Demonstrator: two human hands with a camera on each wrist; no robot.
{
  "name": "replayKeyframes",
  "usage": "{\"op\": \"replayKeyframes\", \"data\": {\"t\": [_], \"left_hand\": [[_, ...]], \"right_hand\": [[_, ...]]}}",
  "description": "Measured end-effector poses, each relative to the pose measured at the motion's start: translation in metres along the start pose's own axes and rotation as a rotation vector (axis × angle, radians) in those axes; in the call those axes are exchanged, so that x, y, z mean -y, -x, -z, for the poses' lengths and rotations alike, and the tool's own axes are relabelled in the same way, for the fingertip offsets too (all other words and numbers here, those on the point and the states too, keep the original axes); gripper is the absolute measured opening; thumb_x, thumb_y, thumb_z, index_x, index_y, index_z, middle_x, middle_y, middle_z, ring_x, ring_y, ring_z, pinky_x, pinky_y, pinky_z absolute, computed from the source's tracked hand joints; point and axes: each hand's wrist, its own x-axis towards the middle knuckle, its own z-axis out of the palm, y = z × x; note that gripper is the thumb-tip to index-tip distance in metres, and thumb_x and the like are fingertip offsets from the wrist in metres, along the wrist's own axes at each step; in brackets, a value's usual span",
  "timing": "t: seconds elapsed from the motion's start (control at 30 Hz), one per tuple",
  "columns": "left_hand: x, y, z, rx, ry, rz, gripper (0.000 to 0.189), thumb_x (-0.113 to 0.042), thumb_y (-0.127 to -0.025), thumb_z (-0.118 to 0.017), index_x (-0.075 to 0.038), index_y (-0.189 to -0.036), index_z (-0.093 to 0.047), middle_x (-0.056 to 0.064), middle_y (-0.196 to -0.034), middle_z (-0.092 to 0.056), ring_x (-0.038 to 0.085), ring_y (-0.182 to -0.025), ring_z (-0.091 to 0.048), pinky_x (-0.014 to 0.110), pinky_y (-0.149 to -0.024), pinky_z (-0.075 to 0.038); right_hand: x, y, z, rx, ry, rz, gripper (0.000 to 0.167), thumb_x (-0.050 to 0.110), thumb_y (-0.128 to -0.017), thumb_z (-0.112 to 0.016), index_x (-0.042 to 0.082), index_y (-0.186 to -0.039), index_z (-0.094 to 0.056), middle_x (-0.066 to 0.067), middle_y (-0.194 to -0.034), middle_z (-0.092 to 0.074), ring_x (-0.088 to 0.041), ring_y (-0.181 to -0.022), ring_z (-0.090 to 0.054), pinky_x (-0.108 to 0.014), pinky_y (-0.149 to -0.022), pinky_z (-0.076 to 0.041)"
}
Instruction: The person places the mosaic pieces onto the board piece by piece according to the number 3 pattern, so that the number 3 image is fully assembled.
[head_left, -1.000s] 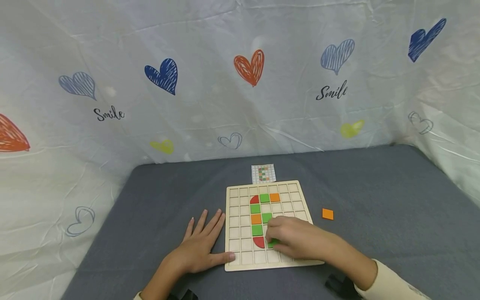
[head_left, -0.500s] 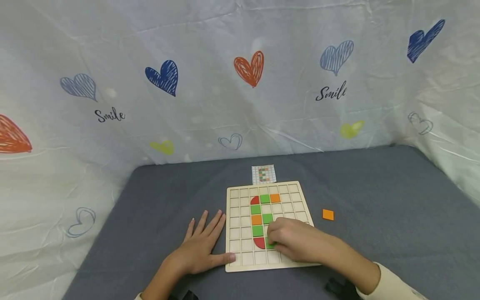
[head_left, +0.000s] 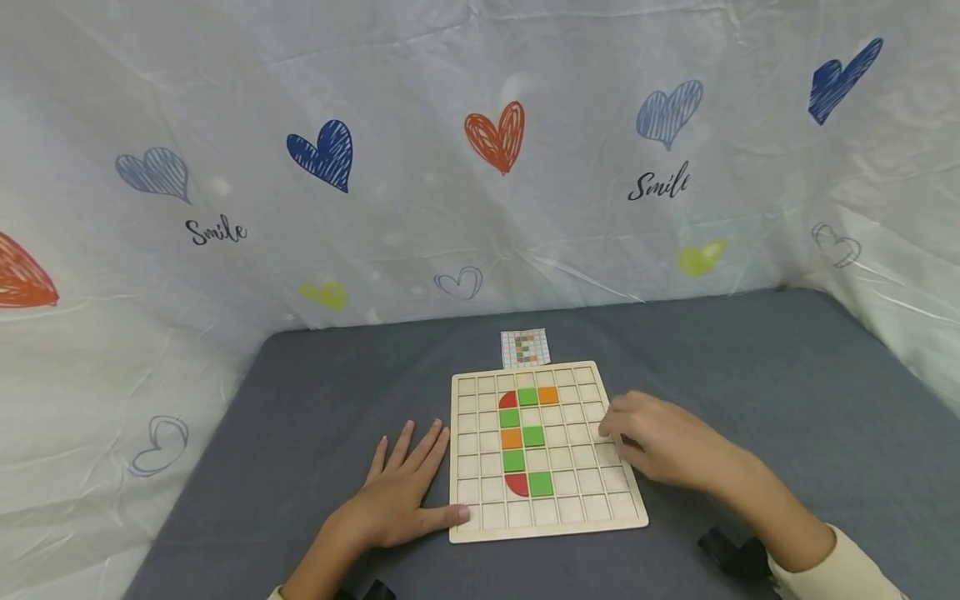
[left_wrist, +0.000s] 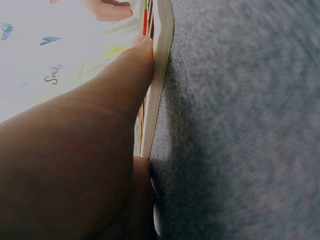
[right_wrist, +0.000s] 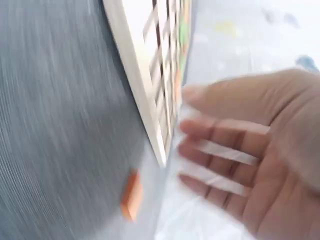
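Note:
A wooden grid board point(head_left: 592, 507) lies on the table with red quarter-round, green and orange square tiles set in its cells. The lowest green tile point(head_left: 540, 483) sits flat beside a red quarter-round tile point(head_left: 517, 484). My left hand point(head_left: 401, 496) rests spread at the board's left edge, thumb point(left_wrist: 135, 62) over the rim. Past the right edge my right hand point(head_left: 663, 437) hovers, fingers loosely bent and holding nothing. A loose orange square tile point(right_wrist: 132, 196) lies on the cloth near that hand; in the head view the hand hides it.
A small printed pattern card point(head_left: 525, 347) lies just behind the board. Grey cloth point(head_left: 360, 375) covers the table. A white curtain with printed hearts point(head_left: 495, 137) hangs behind it. Black wrist devices point(head_left: 735, 554) show under the wrists.
My right hand has left the lowest green tile, now lying in its cell, and moved right and away from me past the board's edge. My left hand has stayed put.

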Motion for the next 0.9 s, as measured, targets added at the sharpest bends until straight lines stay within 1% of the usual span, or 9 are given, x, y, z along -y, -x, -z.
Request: {"op": "replayKeyframes", "data": {"t": [0.07, 0.1, 0.17, 0.2, 0.33, 0.43, 0.53, 0.73, 0.9], "left_hand": [[0.000, 0.000, 0.000, 0.003, 0.000, 0.001, 0.111, -0.085, -0.081, -0.050, -0.020, -0.163, -0.015, -0.002, -0.168, -0.009, 0.034, -0.152, 0.006, 0.066, -0.113, 0.007], [-0.001, 0.001, 0.000, 0.006, 0.002, 0.006, 0.111, -0.086, -0.081, -0.050, -0.020, -0.163, -0.015, -0.003, -0.168, -0.009, 0.034, -0.152, 0.007, 0.065, -0.113, 0.007], [-0.001, 0.001, 0.001, 0.008, 0.007, 0.005, 0.110, -0.085, -0.081, -0.051, -0.020, -0.163, -0.016, -0.002, -0.168, -0.009, 0.035, -0.152, 0.006, 0.066, -0.113, 0.006], [-0.001, 0.001, 0.001, 0.009, 0.005, 0.008, 0.110, -0.085, -0.081, -0.051, -0.020, -0.163, -0.017, -0.002, -0.168, -0.009, 0.034, -0.152, 0.006, 0.065, -0.113, 0.006], [-0.001, 0.001, 0.001, 0.012, 0.005, 0.002, 0.110, -0.084, -0.082, -0.051, -0.020, -0.163, -0.015, -0.002, -0.168, -0.008, 0.035, -0.152, 0.006, 0.066, -0.113, 0.006], [-0.001, 0.001, 0.002, 0.015, 0.005, 0.002, 0.110, -0.085, -0.082, -0.050, -0.020, -0.163, -0.013, -0.002, -0.168, -0.007, 0.034, -0.152, 0.007, 0.066, -0.113, 0.006], [-0.002, 0.001, 0.003, 0.012, 0.008, -0.002, 0.109, -0.083, -0.083, -0.051, -0.019, -0.163, -0.014, -0.001, -0.168, -0.008, 0.035, -0.152, 0.006, 0.066, -0.113, 0.006], [-0.002, 0.001, 0.003, 0.008, 0.014, -0.007, 0.108, -0.082, -0.083, -0.052, -0.019, -0.163, -0.015, 0.000, -0.168, -0.009, 0.036, -0.151, 0.005, 0.067, -0.112, 0.006], [0.001, 0.000, 0.000, 0.007, -0.020, 0.010, 0.111, -0.086, -0.081, -0.048, -0.022, -0.163, -0.013, -0.005, -0.168, -0.006, 0.032, -0.152, 0.008, 0.064, -0.114, 0.007]], "right_hand": [[-0.008, 0.006, 0.007, 0.061, 0.048, -0.121, 0.028, 0.000, -0.077, -0.084, 0.014, -0.098, -0.073, 0.005, -0.092, -0.060, -0.013, -0.082, -0.053, -0.033, -0.066, -0.048], [-0.011, 0.008, 0.009, 0.092, 0.070, -0.159, 0.030, 0.000, -0.076, -0.085, 0.014, -0.098, -0.072, 0.004, -0.091, -0.058, -0.014, -0.080, -0.052, -0.033, -0.063, -0.047], [-0.016, 0.011, 0.011, 0.141, 0.092, -0.215, 0.031, 0.000, -0.074, -0.086, 0.014, -0.095, -0.069, 0.004, -0.086, -0.054, -0.013, -0.074, -0.049, -0.032, -0.060, -0.044], [-0.018, 0.012, 0.011, 0.150, 0.097, -0.222, 0.031, -0.001, -0.074, -0.086, 0.015, -0.093, -0.067, 0.004, -0.083, -0.052, -0.012, -0.071, -0.046, -0.032, -0.058, -0.043], [-0.023, 0.012, 0.007, 0.108, 0.102, -0.188, 0.034, -0.005, -0.076, -0.082, 0.018, -0.078, -0.057, 0.008, -0.074, -0.044, -0.009, -0.063, -0.039, -0.028, -0.055, -0.037], [-0.025, 0.011, 0.005, 0.080, 0.097, -0.157, 0.037, -0.007, -0.079, -0.077, 0.020, -0.073, -0.052, 0.010, -0.071, -0.041, -0.007, -0.061, -0.036, -0.026, -0.055, -0.034], [-0.025, 0.010, 0.005, 0.090, 0.077, -0.150, 0.036, -0.009, -0.079, -0.076, 0.019, -0.075, -0.053, 0.010, -0.072, -0.042, -0.006, -0.062, -0.036, -0.026, -0.055, -0.034], [-0.023, 0.009, 0.008, 0.119, 0.024, -0.152, 0.035, -0.014, -0.072, -0.074, 0.016, -0.082, -0.059, 0.007, -0.077, -0.045, -0.008, -0.066, -0.040, -0.027, -0.058, -0.038], [-0.017, 0.007, 0.009, 0.124, -0.059, -0.137, 0.037, -0.015, -0.070, -0.070, 0.018, -0.085, -0.060, 0.008, -0.080, -0.044, -0.008, -0.069, -0.040, -0.026, -0.059, -0.037]]}}
